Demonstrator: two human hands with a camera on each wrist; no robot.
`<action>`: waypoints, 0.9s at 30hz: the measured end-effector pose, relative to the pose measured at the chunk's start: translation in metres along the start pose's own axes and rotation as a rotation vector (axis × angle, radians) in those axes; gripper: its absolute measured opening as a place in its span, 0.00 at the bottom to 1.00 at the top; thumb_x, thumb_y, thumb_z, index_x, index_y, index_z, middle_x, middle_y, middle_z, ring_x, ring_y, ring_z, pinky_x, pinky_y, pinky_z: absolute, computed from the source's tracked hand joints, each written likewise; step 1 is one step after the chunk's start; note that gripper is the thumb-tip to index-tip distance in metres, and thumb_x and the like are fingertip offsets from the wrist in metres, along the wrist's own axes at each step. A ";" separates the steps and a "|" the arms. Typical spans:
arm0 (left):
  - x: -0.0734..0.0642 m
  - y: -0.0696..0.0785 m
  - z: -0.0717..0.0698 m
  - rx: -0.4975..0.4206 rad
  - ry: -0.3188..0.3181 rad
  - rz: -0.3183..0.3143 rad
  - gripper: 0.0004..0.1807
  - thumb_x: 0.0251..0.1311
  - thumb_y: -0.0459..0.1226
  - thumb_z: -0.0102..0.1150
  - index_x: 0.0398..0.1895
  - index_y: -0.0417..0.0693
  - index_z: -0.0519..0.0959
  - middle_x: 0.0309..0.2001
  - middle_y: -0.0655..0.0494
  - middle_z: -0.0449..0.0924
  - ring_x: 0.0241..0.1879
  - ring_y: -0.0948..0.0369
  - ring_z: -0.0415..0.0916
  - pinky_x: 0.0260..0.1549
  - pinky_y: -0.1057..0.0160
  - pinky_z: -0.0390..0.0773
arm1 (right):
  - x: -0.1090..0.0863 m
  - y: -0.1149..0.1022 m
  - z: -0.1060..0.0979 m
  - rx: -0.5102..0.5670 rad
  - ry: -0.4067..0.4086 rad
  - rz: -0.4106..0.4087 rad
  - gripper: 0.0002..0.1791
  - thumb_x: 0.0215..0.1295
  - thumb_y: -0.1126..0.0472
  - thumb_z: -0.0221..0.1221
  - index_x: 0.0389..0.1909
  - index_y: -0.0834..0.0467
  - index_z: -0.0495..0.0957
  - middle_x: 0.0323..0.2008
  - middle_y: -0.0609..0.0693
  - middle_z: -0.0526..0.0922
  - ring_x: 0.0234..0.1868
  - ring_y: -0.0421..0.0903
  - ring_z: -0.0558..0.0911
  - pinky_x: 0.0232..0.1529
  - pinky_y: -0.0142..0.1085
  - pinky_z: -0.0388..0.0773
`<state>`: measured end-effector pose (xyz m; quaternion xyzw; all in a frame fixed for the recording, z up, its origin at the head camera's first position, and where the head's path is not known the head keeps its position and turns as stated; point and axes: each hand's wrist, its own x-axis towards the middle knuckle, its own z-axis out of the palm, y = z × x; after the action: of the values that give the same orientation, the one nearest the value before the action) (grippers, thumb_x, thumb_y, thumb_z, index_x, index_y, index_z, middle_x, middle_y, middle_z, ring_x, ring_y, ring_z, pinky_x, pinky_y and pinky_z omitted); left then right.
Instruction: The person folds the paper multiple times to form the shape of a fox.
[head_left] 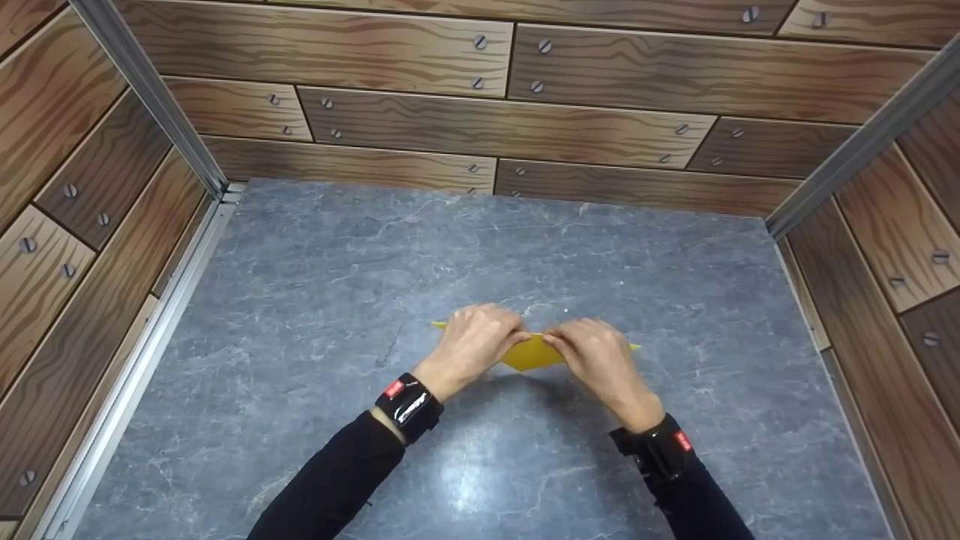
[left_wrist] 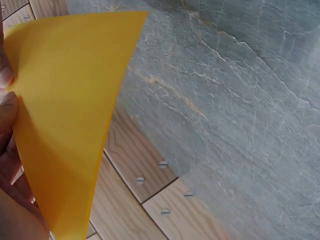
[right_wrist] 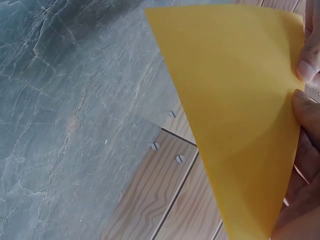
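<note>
Both hands hold a yellow sheet of paper [head_left: 529,355], folded into a triangle. Its long edge runs along the top through the fingers, and one corner points down toward the person. My left hand [head_left: 476,341] pinches that edge left of the middle, thumb in front. Close beside it, my right hand [head_left: 600,356] pinches the same edge on the right. Beyond each hand a thin yellow tip sticks out. In the left wrist view the paper [left_wrist: 75,95] bends slightly near the thumbs. From the right wrist the paper's [right_wrist: 230,95] flat face shows, with thumbs at its edge.
Under the hands lies a grey marbled tabletop [head_left: 315,270], with a shadow below the paper. Wood-patterned panels [head_left: 405,64] stand behind it and at both sides. Metal rails [head_left: 154,97] run along the corners. Each wrist wears a black band [head_left: 409,409].
</note>
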<state>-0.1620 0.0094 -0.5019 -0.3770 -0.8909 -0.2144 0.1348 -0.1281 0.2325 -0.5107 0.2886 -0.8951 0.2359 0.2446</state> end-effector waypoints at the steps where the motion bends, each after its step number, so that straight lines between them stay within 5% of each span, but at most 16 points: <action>1: 0.000 0.000 0.000 0.003 0.008 0.006 0.11 0.69 0.47 0.64 0.35 0.51 0.86 0.30 0.60 0.86 0.29 0.62 0.81 0.31 0.63 0.82 | 0.000 0.000 0.000 0.004 -0.001 0.001 0.03 0.61 0.64 0.72 0.34 0.57 0.88 0.29 0.48 0.88 0.29 0.46 0.85 0.32 0.42 0.83; 16: -0.005 -0.007 -0.001 0.017 0.038 0.049 0.11 0.68 0.47 0.65 0.32 0.51 0.86 0.28 0.61 0.86 0.25 0.63 0.77 0.26 0.68 0.78 | -0.003 0.003 -0.004 0.034 -0.031 0.019 0.03 0.61 0.65 0.72 0.34 0.58 0.87 0.30 0.49 0.89 0.30 0.46 0.85 0.34 0.42 0.84; 27: -0.008 -0.010 -0.006 -0.011 0.003 -0.005 0.09 0.67 0.45 0.66 0.36 0.51 0.87 0.32 0.60 0.87 0.28 0.63 0.80 0.31 0.64 0.82 | -0.004 0.005 -0.008 0.000 -0.059 0.062 0.03 0.62 0.64 0.72 0.35 0.57 0.88 0.30 0.49 0.89 0.30 0.47 0.85 0.33 0.42 0.84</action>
<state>-0.1636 -0.0048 -0.5025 -0.3751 -0.8905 -0.2204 0.1334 -0.1257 0.2418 -0.5083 0.2675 -0.9105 0.2349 0.2105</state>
